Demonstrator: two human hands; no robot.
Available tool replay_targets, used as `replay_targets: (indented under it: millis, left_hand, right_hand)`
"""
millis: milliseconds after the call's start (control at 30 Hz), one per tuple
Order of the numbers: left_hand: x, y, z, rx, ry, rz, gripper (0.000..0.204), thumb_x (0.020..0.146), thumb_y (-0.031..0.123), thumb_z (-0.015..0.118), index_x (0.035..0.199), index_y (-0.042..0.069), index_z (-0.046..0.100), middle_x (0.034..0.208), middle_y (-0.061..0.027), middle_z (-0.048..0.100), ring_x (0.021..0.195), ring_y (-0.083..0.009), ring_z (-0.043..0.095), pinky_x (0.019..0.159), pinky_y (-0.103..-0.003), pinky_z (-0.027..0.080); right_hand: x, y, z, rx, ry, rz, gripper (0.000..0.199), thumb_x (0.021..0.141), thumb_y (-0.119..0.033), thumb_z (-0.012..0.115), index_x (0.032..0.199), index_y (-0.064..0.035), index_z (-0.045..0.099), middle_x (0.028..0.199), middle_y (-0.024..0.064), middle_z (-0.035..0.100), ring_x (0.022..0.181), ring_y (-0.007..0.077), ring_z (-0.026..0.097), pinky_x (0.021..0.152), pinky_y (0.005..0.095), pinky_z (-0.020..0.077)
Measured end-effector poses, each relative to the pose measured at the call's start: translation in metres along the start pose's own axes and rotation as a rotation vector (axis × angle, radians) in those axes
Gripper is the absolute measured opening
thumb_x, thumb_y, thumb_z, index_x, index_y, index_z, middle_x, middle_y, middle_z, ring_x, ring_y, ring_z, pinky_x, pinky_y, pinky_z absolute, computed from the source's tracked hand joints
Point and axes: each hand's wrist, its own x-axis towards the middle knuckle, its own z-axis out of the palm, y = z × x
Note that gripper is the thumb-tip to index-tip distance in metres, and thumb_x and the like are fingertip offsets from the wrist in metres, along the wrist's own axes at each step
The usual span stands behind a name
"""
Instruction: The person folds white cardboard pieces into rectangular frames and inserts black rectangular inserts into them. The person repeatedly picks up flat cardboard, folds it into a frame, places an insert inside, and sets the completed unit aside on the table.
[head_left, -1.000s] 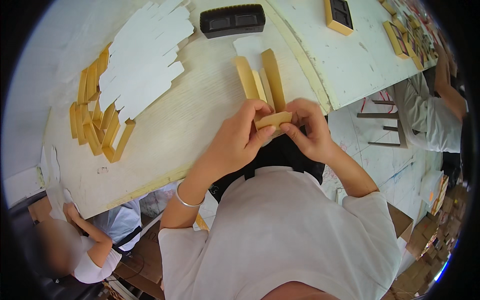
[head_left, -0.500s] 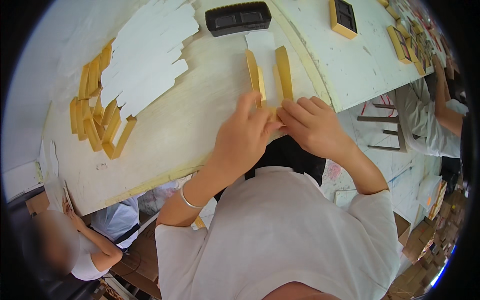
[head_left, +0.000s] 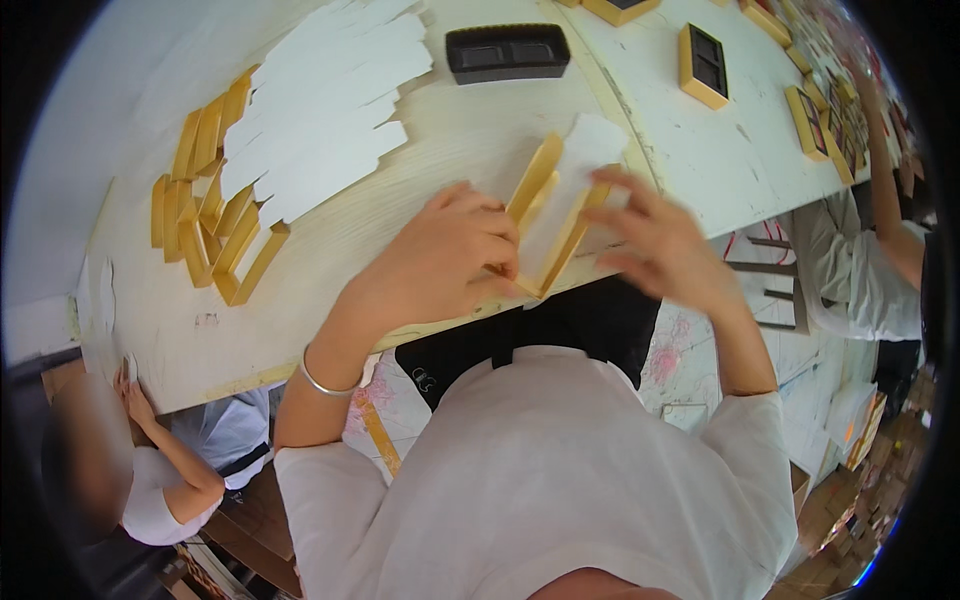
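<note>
The left hand (head_left: 440, 248) is curling its fingers around the near left part of a gold-and-white carton (head_left: 568, 238), apparently gripping it. The right hand (head_left: 662, 245) is blurring slightly, its fingers standing apart beside the carton's right wall; whether they are touching cannot be told. The carton is lying between the two hands, at the near table edge.

Condition of the carton: judged partly formed. Both long gold walls are standing up, leaning somewhat. The near end is meeting the right wall at a corner, but the left hand is hiding much of it, so its fastening cannot be confirmed. The far end is lying flat, white side up, and appears to be left unfolded.

Left of the left hand, several gold frames (head_left: 262, 268) are standing grouped together, seemingly folded to a similar or later stage. Beyond that hand, a broad spread of white blanks (head_left: 320, 115) is lying flat, evidently unformed. Straight ahead of both hands, a black tray (head_left: 508, 55) is sitting apart from the carton. Beyond the right hand, a gold box (head_left: 704, 90) is holding a black insert, apparently further advanced.
</note>
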Motion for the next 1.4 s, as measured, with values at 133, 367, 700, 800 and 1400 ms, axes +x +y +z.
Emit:
replay_targets:
  millis: [133, 367, 700, 800, 1400]
  left_hand:
    - [0.006, 0.025, 0.005, 0.470, 0.308, -0.041, 0.020, 0.073, 0.025, 0.071, 0.082, 0.007, 0.064, 0.098, 0.0001, 0.061, 0.098, -0.0235, 0.050, 0.087, -0.051, 0.037]
    - [-0.031, 0.002, 0.035, 0.230, 0.332, -0.004, 0.023, 0.067, 0.022, 0.070, 0.085, 0.010, 0.061, 0.090, 0.0001, 0.058, 0.081, -0.0186, 0.053, 0.068, -0.031, 0.047]
    - [-0.040, -0.001, 0.036, -0.064, 0.389, -0.024, 0.029, 0.068, 0.028, 0.077, 0.077, 0.009, 0.057, 0.084, -0.0022, 0.054, 0.080, -0.0242, 0.052, 0.068, -0.034, 0.046]
    - [-0.042, 0.013, 0.043, 0.028, 0.350, -0.153, 0.030, 0.069, 0.028, 0.076, 0.081, 0.009, 0.056, 0.082, -0.0029, 0.055, 0.077, -0.0234, 0.054, 0.065, -0.035, 0.046]
    - [-0.031, 0.027, 0.053, -0.142, 0.417, -0.418, 0.009, 0.080, 0.007, 0.067, 0.078, 0.007, 0.058, 0.075, -0.0046, 0.056, 0.058, -0.0205, 0.056, 0.050, -0.030, 0.043]
  right_hand:
    - [0.013, 0.013, 0.021, -0.290, 0.186, -0.311, 0.021, 0.069, -0.012, 0.072, 0.084, -0.0039, 0.060, 0.078, 0.0086, 0.053, 0.071, 0.0270, 0.052, 0.063, 0.0373, 0.0419]
    - [0.020, -0.013, 0.016, -0.129, 0.121, -0.235, 0.041, 0.073, 0.001, 0.064, 0.113, -0.0079, 0.063, 0.108, 0.0156, 0.056, 0.093, 0.0312, 0.053, 0.083, 0.0373, 0.0431]
    - [0.037, -0.003, 0.024, -0.080, -0.206, -0.500, 0.036, 0.061, -0.018, 0.077, 0.093, -0.0061, 0.066, 0.084, 0.0071, 0.050, 0.082, 0.0264, 0.050, 0.080, 0.0429, 0.0349]
    - [0.043, -0.011, 0.049, -0.070, -0.093, -0.478, 0.029, 0.060, -0.014, 0.078, 0.077, -0.0054, 0.056, 0.077, 0.0069, 0.048, 0.072, 0.0263, 0.046, 0.071, 0.0384, 0.0332]
    - [0.002, -0.029, 0.051, 0.031, 0.005, -0.251, 0.054, 0.070, -0.001, 0.069, 0.121, -0.0064, 0.056, 0.108, 0.0128, 0.057, 0.094, 0.0247, 0.053, 0.085, 0.0371, 0.0410]
